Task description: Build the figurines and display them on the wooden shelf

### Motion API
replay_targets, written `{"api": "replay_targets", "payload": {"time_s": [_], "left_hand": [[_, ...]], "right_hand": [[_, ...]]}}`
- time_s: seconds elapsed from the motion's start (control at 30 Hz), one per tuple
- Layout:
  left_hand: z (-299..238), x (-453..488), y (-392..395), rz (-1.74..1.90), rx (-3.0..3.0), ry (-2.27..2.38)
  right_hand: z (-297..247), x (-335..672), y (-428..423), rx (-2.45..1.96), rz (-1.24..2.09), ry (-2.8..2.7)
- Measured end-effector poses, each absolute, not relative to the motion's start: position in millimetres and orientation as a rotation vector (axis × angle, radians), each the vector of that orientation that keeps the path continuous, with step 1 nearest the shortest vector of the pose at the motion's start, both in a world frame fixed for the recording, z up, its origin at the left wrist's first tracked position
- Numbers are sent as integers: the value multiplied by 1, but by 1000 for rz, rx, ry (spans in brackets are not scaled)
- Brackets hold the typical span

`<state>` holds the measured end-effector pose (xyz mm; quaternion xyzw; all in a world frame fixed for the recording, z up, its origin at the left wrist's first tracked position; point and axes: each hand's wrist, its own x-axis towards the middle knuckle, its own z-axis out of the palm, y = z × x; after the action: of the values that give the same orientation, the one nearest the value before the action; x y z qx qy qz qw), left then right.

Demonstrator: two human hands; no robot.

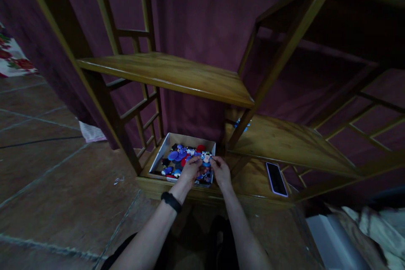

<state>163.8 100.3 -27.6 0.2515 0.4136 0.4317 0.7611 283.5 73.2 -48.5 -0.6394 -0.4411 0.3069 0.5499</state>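
Observation:
A white-edged cardboard box (158,157) sits on the lowest shelf, holding many small blue, red, black and white figure-like pieces (177,156). Over its right side, a small blue and white figurine (206,158) is held between my two hands. My left hand (191,169), with a black band on its wrist, pinches the figurine from the left. From the other side, the fingertips of my right hand (221,170) close on its edge. The fingers hide part of the figurine and some of the pieces below.
A wooden shelf board (171,71) juts out above the box. To the right, a phone (277,179) lies on the low shelf, and a blue item (243,124) stands behind an upright post. A pale box (332,240) is on the floor at lower right.

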Motion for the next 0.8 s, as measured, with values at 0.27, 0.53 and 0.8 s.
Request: {"api": "replay_targets", "payload": {"time_s": [0.27, 0.53, 0.8], "left_hand": [[-14, 148, 86, 898, 722, 812], [-14, 137, 38, 939, 760, 834], [-24, 122, -32, 798, 792, 739]], "right_hand": [[-42, 276, 61, -1375, 879, -931], [-37, 266, 13, -1312, 844, -1013], [-48, 269, -62, -1282, 959, -960]]}}
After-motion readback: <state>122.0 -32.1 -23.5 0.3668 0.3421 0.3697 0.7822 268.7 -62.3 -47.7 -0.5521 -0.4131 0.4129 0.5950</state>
